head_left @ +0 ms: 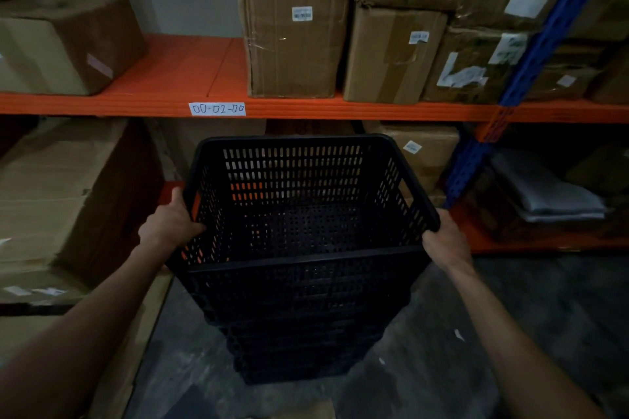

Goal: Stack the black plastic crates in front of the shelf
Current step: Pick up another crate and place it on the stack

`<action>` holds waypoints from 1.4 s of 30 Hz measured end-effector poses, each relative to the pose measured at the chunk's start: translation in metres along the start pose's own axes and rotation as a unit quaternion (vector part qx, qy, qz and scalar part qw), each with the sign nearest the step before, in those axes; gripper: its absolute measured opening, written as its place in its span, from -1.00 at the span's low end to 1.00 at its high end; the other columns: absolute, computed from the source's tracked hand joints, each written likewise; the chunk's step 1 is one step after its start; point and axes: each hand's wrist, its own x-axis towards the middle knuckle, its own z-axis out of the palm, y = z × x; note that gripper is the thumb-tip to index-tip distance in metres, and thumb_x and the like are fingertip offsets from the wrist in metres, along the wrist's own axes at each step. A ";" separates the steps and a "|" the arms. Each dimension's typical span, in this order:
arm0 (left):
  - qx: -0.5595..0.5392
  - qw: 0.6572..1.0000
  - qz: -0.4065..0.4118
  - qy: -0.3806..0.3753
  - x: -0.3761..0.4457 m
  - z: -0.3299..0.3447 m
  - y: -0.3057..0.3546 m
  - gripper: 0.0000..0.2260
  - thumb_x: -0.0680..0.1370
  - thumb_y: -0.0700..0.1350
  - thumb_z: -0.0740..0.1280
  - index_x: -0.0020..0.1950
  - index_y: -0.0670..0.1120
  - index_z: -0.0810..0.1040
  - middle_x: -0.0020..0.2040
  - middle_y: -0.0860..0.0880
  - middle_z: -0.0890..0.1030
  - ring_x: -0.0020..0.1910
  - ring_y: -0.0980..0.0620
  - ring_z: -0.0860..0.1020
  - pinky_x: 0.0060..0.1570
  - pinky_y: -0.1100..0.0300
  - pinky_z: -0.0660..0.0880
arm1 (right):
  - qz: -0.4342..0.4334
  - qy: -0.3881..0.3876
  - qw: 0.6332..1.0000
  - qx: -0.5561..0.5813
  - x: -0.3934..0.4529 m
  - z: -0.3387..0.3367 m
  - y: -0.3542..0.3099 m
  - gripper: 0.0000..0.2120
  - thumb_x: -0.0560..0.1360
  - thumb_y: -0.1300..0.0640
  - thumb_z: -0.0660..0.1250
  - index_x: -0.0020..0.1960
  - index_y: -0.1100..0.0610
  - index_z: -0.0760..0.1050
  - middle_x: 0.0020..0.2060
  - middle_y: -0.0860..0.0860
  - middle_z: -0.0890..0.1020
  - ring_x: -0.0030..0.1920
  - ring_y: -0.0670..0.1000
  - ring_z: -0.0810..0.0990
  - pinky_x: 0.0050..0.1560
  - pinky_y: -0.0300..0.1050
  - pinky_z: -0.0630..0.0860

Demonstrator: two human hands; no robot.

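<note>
The top crate (306,201) hides the fingertips of both hands; the lower crates (303,333) blur together in shadow.

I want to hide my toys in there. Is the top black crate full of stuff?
No, the top black crate is empty: its perforated bottom shows bare while the left hand and right hand grip its sides.

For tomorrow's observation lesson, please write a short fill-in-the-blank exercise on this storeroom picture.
1. Both hands grip the top black crate by its ____.
2. The crate's inside is ____.
3. The white label sits on the ____ shelf beam.
4. Above that beam stand cardboard ____.

Missing words: rim; empty; orange; boxes
</note>
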 end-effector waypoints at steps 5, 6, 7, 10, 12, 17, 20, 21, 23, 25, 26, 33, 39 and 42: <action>-0.014 1.000 0.008 -0.022 0.009 -0.003 0.006 -0.35 0.40 -0.03 0.47 0.37 0.03 0.19 0.00 -0.19 0.57 -0.07 -0.24 0.60 -0.10 -0.12 0.60 | 0.031 -0.034 0.996 -0.075 0.000 -0.005 -0.001 -0.59 0.40 0.03 0.12 0.24 -0.15 0.30 -0.05 0.01 0.50 0.10 0.21 0.54 -0.04 0.00 0.37; -0.024 0.999 0.015 -0.026 0.012 -0.002 0.008 -0.35 0.41 -0.05 0.47 0.38 0.04 0.19 0.03 -0.21 0.57 -0.07 -0.25 0.61 -0.10 -0.13 0.61 | 0.036 -0.041 0.995 -0.088 0.002 -0.008 -0.001 -0.60 0.41 0.04 0.12 0.24 -0.16 0.29 -0.05 0.01 0.50 0.09 0.20 0.54 -0.03 0.01 0.37; -0.028 0.999 0.019 -0.030 0.014 0.000 0.011 -0.34 0.41 -0.06 0.47 0.40 0.04 0.19 0.04 -0.22 0.57 -0.06 -0.26 0.61 -0.09 -0.14 0.60 | 0.040 -0.045 0.994 -0.089 0.004 -0.011 0.001 -0.61 0.42 0.04 0.12 0.24 -0.17 0.29 -0.04 0.01 0.51 0.09 0.20 0.53 -0.02 0.01 0.38; -0.027 0.999 0.016 -0.033 0.016 0.010 0.015 -0.32 0.41 -0.07 0.47 0.41 0.02 0.17 0.10 -0.26 0.56 0.02 -0.31 0.59 0.00 -0.18 0.57 | 0.038 -0.056 0.995 -0.069 0.010 -0.018 0.003 -0.66 0.43 0.02 0.11 0.20 -0.18 0.29 -0.05 -0.01 0.52 0.02 0.15 0.50 -0.01 0.01 0.38; -0.032 0.999 0.012 -0.033 0.018 0.015 0.016 -0.32 0.41 -0.07 0.46 0.42 0.02 0.17 0.12 -0.27 0.56 0.03 -0.32 0.58 0.03 -0.19 0.56 | 0.032 -0.053 0.997 -0.053 0.013 -0.019 0.003 -0.70 0.42 0.02 0.11 0.14 -0.19 0.29 -0.12 -0.07 0.50 -0.03 0.12 0.49 -0.04 -0.01 0.38; -0.015 0.999 0.002 -0.033 0.016 0.015 0.019 -0.30 0.41 -0.05 0.47 0.43 0.05 0.16 0.02 -0.23 0.54 -0.02 -0.27 0.58 -0.08 -0.10 0.58 | 0.028 -0.014 0.999 -0.015 0.011 -0.012 0.009 -0.69 0.42 0.10 0.14 0.13 -0.15 0.35 -0.13 -0.07 0.53 -0.05 0.11 0.49 -0.04 -0.02 0.37; 0.017 1.000 0.006 -0.001 0.013 0.015 0.019 -0.32 0.39 0.01 0.48 0.40 0.02 0.21 -0.12 -0.13 0.51 -0.17 -0.18 0.56 -0.29 0.03 0.50 | 0.017 0.039 0.999 0.023 0.009 -0.005 0.011 -0.66 0.45 0.18 0.17 0.19 -0.05 0.42 -0.07 -0.02 0.52 -0.03 0.11 0.51 -0.07 -0.05 0.37; 0.031 0.999 0.012 0.015 0.012 0.015 0.019 -0.33 0.37 0.03 0.49 0.39 -0.01 0.24 -0.12 -0.13 0.52 -0.16 -0.19 0.58 -0.31 0.05 0.47 | 0.014 0.042 0.999 0.029 0.009 -0.004 0.011 -0.66 0.46 0.18 0.17 0.21 -0.03 0.43 -0.07 -0.01 0.52 -0.05 0.11 0.51 -0.07 -0.05 0.37; 0.065 0.997 0.022 0.036 0.011 0.015 0.019 -0.34 0.34 0.07 0.50 0.34 -0.06 0.31 -0.05 -0.17 0.57 -0.07 -0.23 0.60 -0.27 0.05 0.45 | 0.019 0.036 0.999 0.020 0.008 -0.005 0.009 -0.66 0.47 0.16 0.17 0.22 -0.04 0.41 -0.12 -0.03 0.52 -0.15 0.04 0.50 -0.10 -0.04 0.38; 0.096 0.994 0.026 0.048 0.008 0.016 0.019 -0.32 0.33 0.10 0.50 0.36 -0.07 0.32 0.01 -0.19 0.60 -0.03 -0.24 0.61 -0.26 0.05 0.43 | 0.021 0.029 0.999 0.005 0.005 -0.006 0.005 -0.61 0.46 0.12 0.16 0.26 -0.13 0.36 -0.15 -0.05 0.52 -0.20 0.01 0.49 -0.13 -0.02 0.41; 0.110 0.993 0.024 0.048 0.007 0.017 0.018 -0.26 0.35 0.11 0.49 0.43 -0.05 0.27 0.04 -0.19 0.61 -0.02 -0.23 0.61 -0.26 0.05 0.42 | 0.017 0.026 0.999 -0.004 0.003 -0.006 0.004 -0.56 0.46 0.10 0.16 0.30 -0.19 0.31 -0.10 -0.03 0.54 -0.14 0.07 0.53 -0.09 0.00 0.44; 0.107 0.994 -0.005 -0.007 -0.011 0.014 0.023 -0.06 0.49 0.06 0.36 0.54 0.14 -0.34 0.43 -0.20 0.35 0.26 -0.26 0.49 0.09 -0.11 0.45 | 0.006 0.015 0.989 -0.147 -0.004 -0.012 -0.004 -0.38 0.53 -0.07 0.14 0.54 -0.19 0.02 0.41 0.08 0.33 0.33 0.24 0.39 0.22 0.13 0.39; 0.041 0.999 0.000 -0.029 -0.036 0.005 0.016 -0.15 0.46 0.05 0.38 0.57 0.14 -0.12 0.53 -0.18 0.08 0.33 -0.31 0.41 0.19 -0.18 0.44 | -0.128 0.063 0.963 -0.231 -0.017 -0.009 -0.027 -0.64 0.54 -0.15 0.22 0.31 -0.13 0.45 0.37 0.00 0.35 0.36 0.20 0.27 0.30 0.20 0.24; -0.057 0.998 0.035 0.006 -0.044 0.000 0.009 -0.29 0.47 0.03 0.36 0.55 0.09 0.11 0.51 -0.21 0.12 0.35 -0.31 0.40 0.29 -0.16 0.41 | -0.222 0.038 0.957 -0.185 -0.035 0.008 -0.055 -0.76 0.54 -0.19 0.19 0.10 -0.15 0.55 0.21 -0.06 0.45 0.28 0.14 0.34 0.28 0.17 0.21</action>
